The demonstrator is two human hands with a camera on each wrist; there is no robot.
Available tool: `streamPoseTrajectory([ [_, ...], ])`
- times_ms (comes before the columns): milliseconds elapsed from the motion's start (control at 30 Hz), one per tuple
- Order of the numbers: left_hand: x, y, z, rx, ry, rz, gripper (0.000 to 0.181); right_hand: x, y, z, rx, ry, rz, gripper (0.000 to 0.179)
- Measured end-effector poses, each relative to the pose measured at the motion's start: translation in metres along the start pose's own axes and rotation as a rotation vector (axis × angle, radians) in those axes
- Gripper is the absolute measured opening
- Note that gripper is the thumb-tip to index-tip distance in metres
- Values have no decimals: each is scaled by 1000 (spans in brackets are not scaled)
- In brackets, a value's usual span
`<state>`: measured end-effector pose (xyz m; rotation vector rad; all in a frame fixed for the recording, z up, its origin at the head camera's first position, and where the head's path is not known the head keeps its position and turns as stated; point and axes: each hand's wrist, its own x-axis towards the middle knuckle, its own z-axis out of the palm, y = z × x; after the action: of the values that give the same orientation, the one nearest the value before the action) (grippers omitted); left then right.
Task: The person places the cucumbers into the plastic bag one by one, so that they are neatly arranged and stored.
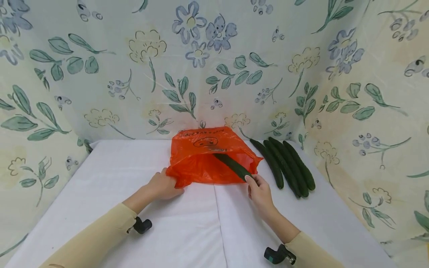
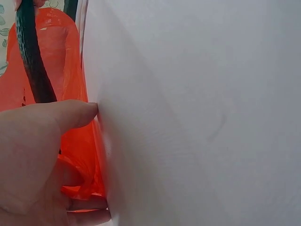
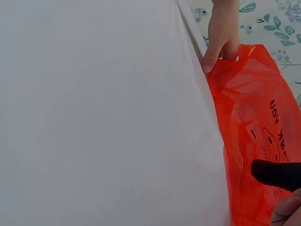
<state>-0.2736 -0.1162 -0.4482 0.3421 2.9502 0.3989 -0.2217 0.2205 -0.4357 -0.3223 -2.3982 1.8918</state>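
Observation:
A red plastic bag (image 1: 191, 167) lies on the white-covered table with its mouth facing me. My left hand (image 1: 165, 185) grips its left corner; in the left wrist view the thumb (image 2: 77, 113) lies across the bag's opening. Between thumb and fingers, my right hand (image 1: 260, 194) pinches the near end of a dark green cucumber (image 1: 234, 166). The cucumber's far end reaches into the bag mouth. In the right wrist view, the cucumber (image 3: 275, 174) appears over the bag's printed side (image 3: 254, 127), and most of the right hand is cut off.
Several more cucumbers (image 1: 288, 167) lie side by side to the right of the bag. White cloth (image 1: 197, 230) covers the table. Flower-patterned sheets (image 1: 134, 74) hang behind and along both sides. Each forearm carries a small black camera (image 1: 142, 225).

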Motion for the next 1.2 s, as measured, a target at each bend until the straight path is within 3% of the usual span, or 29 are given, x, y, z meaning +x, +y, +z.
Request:
streamPoseTrajectory([
  [500, 2, 0, 2, 29, -1, -3, 59, 20, 9, 42, 24, 84, -58, 36],
  [700, -1, 1, 1, 45, -2, 18, 55, 26, 18, 56, 39, 74, -80, 37],
  [867, -2, 1, 0, 51, 5, 18, 59, 25, 19, 60, -82, 54, -88, 37],
  [1000, -3, 2, 0, 32, 11, 16, 61, 22, 15, 56, -230, 8, -144, 35],
  [1200, -3, 2, 0, 16, 23, 21, 62, 19, 6, 46, -414, -162, -156, 28],
])
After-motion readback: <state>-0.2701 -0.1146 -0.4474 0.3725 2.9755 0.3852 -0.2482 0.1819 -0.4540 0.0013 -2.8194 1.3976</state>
